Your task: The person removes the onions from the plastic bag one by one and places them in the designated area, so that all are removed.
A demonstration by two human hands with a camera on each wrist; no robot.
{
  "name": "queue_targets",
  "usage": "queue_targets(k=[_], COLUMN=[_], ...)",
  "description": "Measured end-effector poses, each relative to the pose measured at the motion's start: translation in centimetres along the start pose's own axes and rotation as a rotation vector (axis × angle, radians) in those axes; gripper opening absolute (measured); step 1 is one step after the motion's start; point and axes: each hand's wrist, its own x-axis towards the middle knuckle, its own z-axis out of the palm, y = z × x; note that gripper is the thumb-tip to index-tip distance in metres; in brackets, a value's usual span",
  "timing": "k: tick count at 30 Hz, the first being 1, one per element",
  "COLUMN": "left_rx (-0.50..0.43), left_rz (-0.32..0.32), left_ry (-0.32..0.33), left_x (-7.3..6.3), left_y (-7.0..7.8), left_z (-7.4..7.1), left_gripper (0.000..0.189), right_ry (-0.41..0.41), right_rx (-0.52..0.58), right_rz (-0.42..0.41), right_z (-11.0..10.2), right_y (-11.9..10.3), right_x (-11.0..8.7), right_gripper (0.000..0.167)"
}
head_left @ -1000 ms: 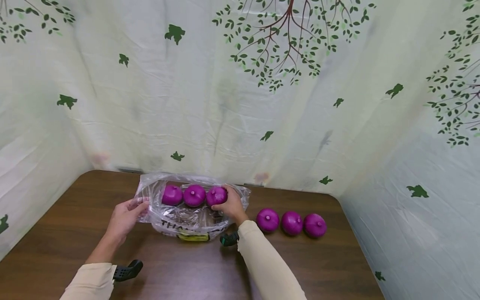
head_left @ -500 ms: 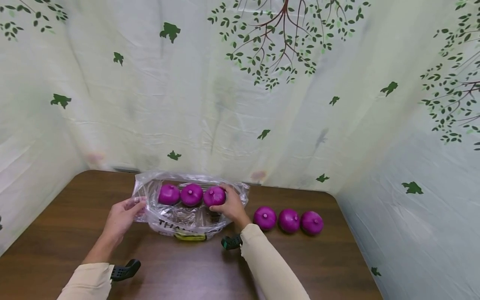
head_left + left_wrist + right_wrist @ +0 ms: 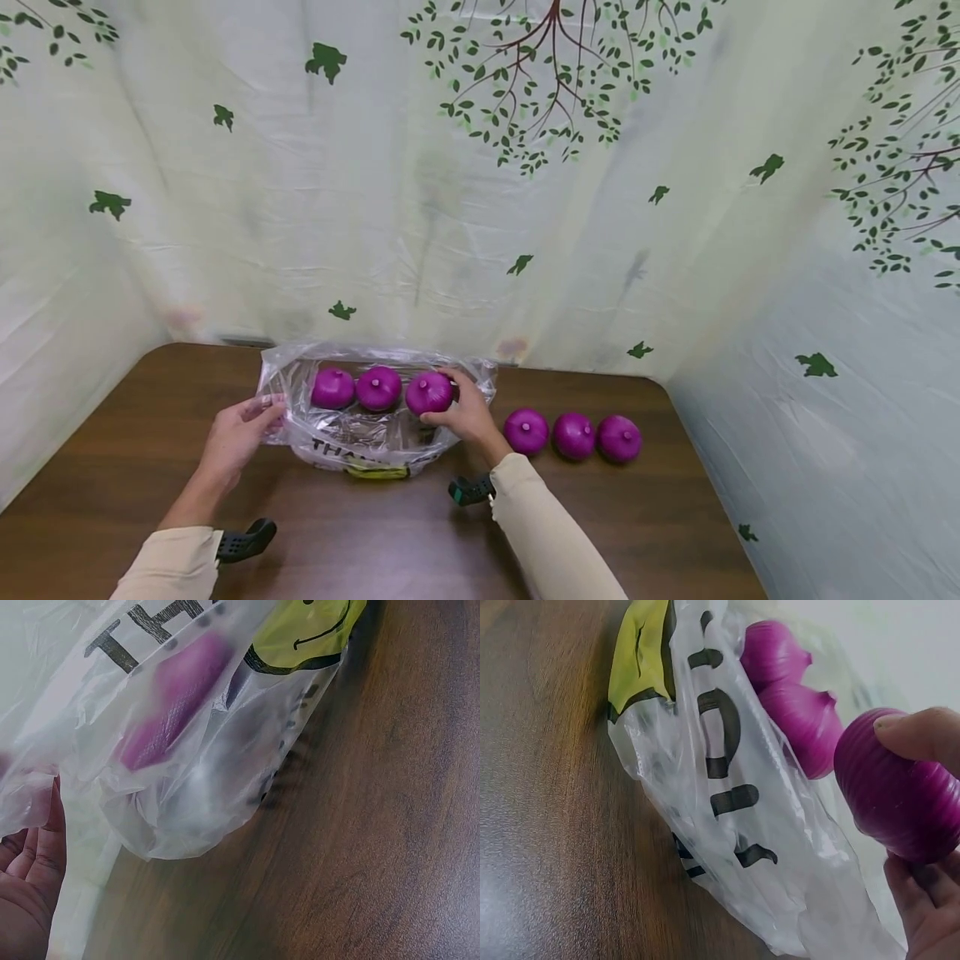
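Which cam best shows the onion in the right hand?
Right wrist: the onion is large and close, its ribs clear, though it runs to the frame's edge. Head shows it smaller, partly covered by the right hand. Left wrist shows only a purple shape through the bag; can't tell which onion.

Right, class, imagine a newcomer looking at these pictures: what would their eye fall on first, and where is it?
Probably the vivid purple onions: three in a row on the table to the right, two inside the bag, and one in the right hand at the right end of its opening. Next, the clear plastic bag, its left edge pinched by the left hand, with a yellow smiley on its front.
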Motion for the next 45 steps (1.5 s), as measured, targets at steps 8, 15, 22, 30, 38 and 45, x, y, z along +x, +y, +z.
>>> queue_targets(k=[8,15,22,30,38,45], left_rx=[0.008,0.041,0.032,0.048,0.025,0.025], left_rz=[0.000,-0.009,-0.013,-0.026,-0.022,-0.005], left_ry=[0.007,0.002,0.001,-0.002,-0.009,-0.001], left_x=[-0.4,-0.3,-0.2,-0.3,-0.2,-0.2], left_y=[-0.3,0.1,0.2,-0.1,0.0,0.0], left_z=[0.0,0.0,0.0,-0.1,0.0,0.0], left_gripper=[0.058,0.058,0.058,0.060,0.060,0.058], right_ry=[-0.001,-0.004,-0.014,-0.012,-0.019,0.022], right_rx=[0.068,0.125,0.154,0.158,0.174,0.176], right_rz=[-0.010,-0.030,-0.024,-0.075,-0.110,-0.120], right_z=[-0.4,-0.9,-1.4,-2.4,-3.5,-4.0], right_y=[-0.5,-0.6,-0.5,0.3,0.2,1.5], right_x=[-1.3,-2.7,-4.0,-5.3,-6.8,-7.7], right_gripper=[0.079,0.079,0.077,0.079,0.077,0.077])
